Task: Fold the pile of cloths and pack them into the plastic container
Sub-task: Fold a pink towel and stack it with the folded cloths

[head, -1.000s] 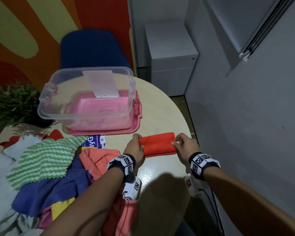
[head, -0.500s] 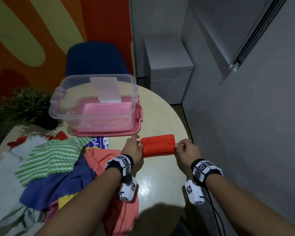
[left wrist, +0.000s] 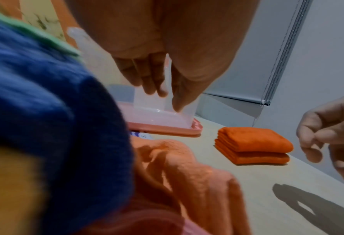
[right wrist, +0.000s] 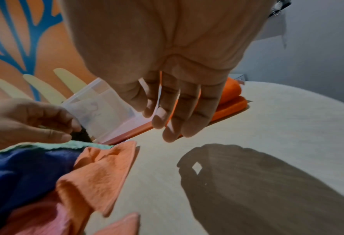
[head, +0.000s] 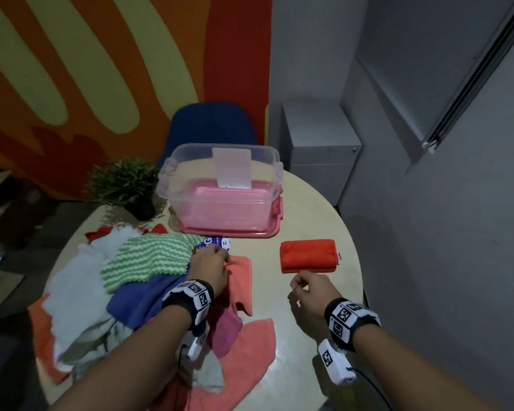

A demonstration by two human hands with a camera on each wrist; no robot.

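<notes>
**Folded orange cloth lies free; left hand at the cloth pile**

A folded orange cloth (head: 309, 256) is seen flat on the round table (head: 306, 345), just ahead of the right hand (head: 310, 295) and apart from it. Nothing is held by the right hand: its fingers (right wrist: 179, 114) hang loosely, slightly bent, above the tabletop, as shown by the right wrist view. The same cloth is shown in the left wrist view (left wrist: 253, 144) as a neat stack of layers, untouched on all sides.

The left hand (head: 209, 266) is placed on the cloth pile (head: 107, 295), at its edge nearest the right hand. Its fingers are bent downward over a salmon cloth (head: 241, 277), but whether that cloth is actually pinched cannot be told; in the left wrist view the fingertips (left wrist: 155, 85) appear to hang clear above the fabric. A green-and-white striped cloth (head: 149, 259) and a blue cloth (head: 140, 301) lie on the outer side of the left hand.

The clear plastic container (head: 223, 185) is found beyond both hands, closer to the left one, standing on a pink lid (head: 267, 231). No cloth is visible inside it. A potted plant (head: 122, 182) stands beyond the pile, further out from the left hand than the container.
</notes>
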